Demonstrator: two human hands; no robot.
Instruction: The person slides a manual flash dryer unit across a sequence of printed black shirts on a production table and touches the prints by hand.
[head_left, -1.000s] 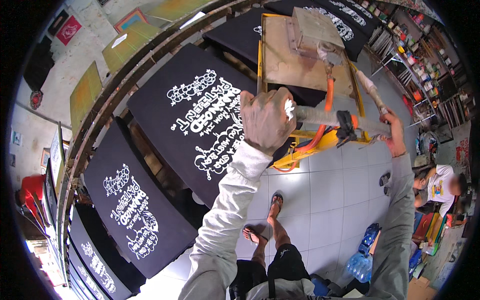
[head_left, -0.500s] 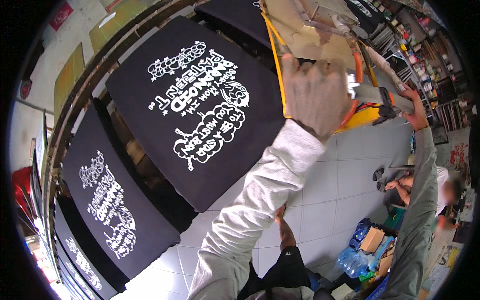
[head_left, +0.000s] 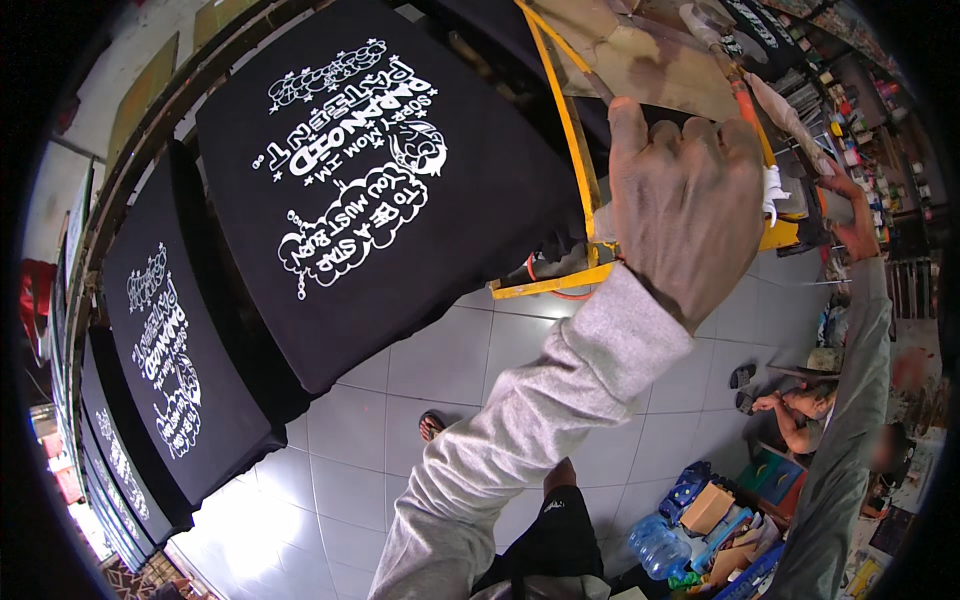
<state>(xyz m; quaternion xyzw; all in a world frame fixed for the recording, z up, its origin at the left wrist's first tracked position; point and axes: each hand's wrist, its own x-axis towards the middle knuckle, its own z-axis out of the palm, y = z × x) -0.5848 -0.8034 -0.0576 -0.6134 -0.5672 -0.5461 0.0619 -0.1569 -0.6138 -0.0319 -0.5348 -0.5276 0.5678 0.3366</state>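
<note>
My left hand (head_left: 690,190) is closed over the near side of a yellow metal frame (head_left: 560,110); its curled fingers hide the exact grip. A tan panel (head_left: 660,60) and an orange cable (head_left: 745,110) are part of this assembly. At its right end my right hand (head_left: 852,215) is closed round the frame, beside a pale wrapped bar (head_left: 790,120); the grip is partly hidden. Left of the frame, a black T-shirt (head_left: 480,190) with white printed lettering and cartoon drawings lies flat on a board. Its edge sits close to the yellow bars.
More printed black shirts (head_left: 130,210) lie on boards along a curved rail (head_left: 130,150) at left. Below is a grey tiled floor (head_left: 400,380). Another person (head_left: 800,415) sits at right, near a large water bottle (head_left: 660,550) and boxes (head_left: 707,508). Shelves of containers (head_left: 850,140) stand behind.
The shirts have shifted left and up in the picture. Both hands and the yellow frame sit farther right, and more of the frame's lower bars shows beside the shirt.
</note>
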